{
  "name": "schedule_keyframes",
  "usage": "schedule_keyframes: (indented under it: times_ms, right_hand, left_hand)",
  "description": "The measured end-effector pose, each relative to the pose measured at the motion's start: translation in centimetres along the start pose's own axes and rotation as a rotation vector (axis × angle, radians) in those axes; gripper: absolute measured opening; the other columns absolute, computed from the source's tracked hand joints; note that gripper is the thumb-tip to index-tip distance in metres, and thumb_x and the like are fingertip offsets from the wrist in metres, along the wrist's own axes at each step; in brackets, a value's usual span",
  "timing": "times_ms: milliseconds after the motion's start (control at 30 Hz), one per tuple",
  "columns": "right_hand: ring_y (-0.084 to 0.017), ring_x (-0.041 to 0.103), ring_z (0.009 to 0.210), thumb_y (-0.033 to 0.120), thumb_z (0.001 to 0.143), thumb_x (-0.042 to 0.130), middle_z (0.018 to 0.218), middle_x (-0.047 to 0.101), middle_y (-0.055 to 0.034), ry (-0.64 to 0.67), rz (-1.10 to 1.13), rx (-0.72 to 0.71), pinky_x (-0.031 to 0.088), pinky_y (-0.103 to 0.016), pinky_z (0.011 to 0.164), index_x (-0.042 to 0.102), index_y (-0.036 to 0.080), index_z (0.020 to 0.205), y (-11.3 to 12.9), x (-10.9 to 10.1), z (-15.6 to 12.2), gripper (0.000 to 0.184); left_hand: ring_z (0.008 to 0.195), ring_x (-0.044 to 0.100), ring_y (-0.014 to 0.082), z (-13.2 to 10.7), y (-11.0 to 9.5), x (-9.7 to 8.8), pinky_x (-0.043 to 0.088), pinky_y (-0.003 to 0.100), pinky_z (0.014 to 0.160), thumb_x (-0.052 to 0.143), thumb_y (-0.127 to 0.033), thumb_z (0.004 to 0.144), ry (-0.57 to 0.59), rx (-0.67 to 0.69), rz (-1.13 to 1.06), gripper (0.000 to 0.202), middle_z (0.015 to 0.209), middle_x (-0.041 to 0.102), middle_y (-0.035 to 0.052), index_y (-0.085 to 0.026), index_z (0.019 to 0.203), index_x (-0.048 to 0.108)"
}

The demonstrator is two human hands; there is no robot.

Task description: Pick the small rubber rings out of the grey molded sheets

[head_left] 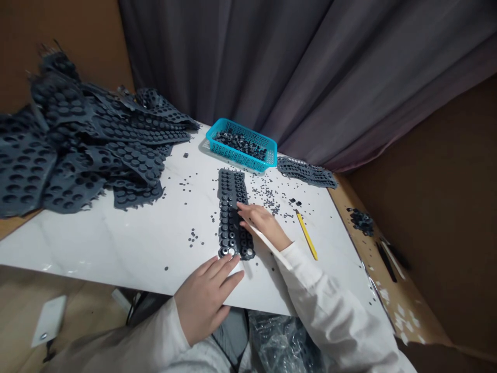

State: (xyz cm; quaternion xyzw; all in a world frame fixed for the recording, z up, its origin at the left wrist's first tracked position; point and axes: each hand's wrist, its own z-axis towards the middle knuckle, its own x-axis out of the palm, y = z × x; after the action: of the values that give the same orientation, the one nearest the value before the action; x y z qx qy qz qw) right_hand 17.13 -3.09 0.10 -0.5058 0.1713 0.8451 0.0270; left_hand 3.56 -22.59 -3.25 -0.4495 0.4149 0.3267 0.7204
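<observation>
A dark grey rubber sheet with rows of round cups (226, 207) lies lengthwise on the white table in front of me. My left hand (207, 295) rests palm down at its near end, fingers stretched out, their tips at the sheet's edge. White round spots show in the nearest row. Over the sheet's right side, my right hand (266, 225) is closed around a slim white stick-like tool (269, 244). The tool's far tip is hard to make out against the rubber. Its other end points back toward my wrist.
Behind the sheet stands a blue basket (214, 144) of small dark pieces. A heap of rubber sheets (89, 145) covers the left; another sheet (306, 172) lies back right. A yellow cutter knife (306, 235) and many tiny dark discs (272, 196) lie right of the sheet.
</observation>
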Motion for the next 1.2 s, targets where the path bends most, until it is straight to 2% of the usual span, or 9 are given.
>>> schedule_keyframes:
  times_ms: [100,233,567,967,1200]
  right_hand:
    - [-0.02,0.058,0.116,0.029,0.092,0.049,0.124,0.062,-0.0128,0.041,0.215,0.07,0.051,-0.039,0.094,0.056,0.019,0.107,0.9,0.7,-1.0,0.018]
    - [-0.02,0.054,0.121,0.028,0.092,0.05,0.125,0.062,-0.012,0.063,0.299,0.075,0.048,-0.04,0.099,0.058,0.019,0.108,1.3,1.1,-1.8,0.02]
    - [-0.02,0.056,0.119,0.029,0.092,0.05,0.122,0.063,-0.0124,0.084,0.181,0.039,0.05,-0.038,0.097,0.059,0.018,0.105,1.2,1.4,-1.9,0.019]
    - [-0.022,0.056,0.118,0.018,0.092,0.049,0.122,0.063,-0.0156,0.106,-0.07,-0.127,0.054,-0.038,0.095,0.058,0.015,0.103,0.9,1.5,-1.6,0.015]
    - [-0.021,0.053,0.122,0.018,0.092,0.048,0.126,0.06,-0.0152,0.046,-0.066,-0.035,0.051,-0.041,0.099,0.057,0.017,0.105,-0.1,0.7,-1.0,0.016]
  left_hand:
    - [0.131,0.038,0.0232,0.0,0.0,0.1,0.031,0.039,0.107,0.057,-0.021,0.078,-0.003,0.0,0.005,0.051,0.144,0.043,0.0035,-0.023,0.128,0.049]
    - [0.131,0.039,0.0236,0.1,0.0,0.0,0.031,0.04,0.107,0.057,-0.021,0.078,0.004,-0.001,0.007,0.05,0.143,0.044,0.0044,-0.022,0.127,0.05]
    - [0.131,0.039,0.0236,0.1,0.0,0.0,0.031,0.04,0.107,0.057,-0.02,0.077,0.012,-0.003,-0.004,0.052,0.143,0.044,0.0042,-0.023,0.128,0.049]
    - [0.131,0.039,0.024,0.1,0.0,-0.1,0.031,0.039,0.108,0.058,-0.02,0.077,0.023,-0.011,-0.002,0.052,0.144,0.043,0.0043,-0.023,0.128,0.049]
    - [0.131,0.039,0.0234,0.0,0.0,-0.1,0.031,0.039,0.107,0.056,-0.018,0.076,0.008,-0.008,-0.006,0.052,0.144,0.044,0.0034,-0.023,0.128,0.05]
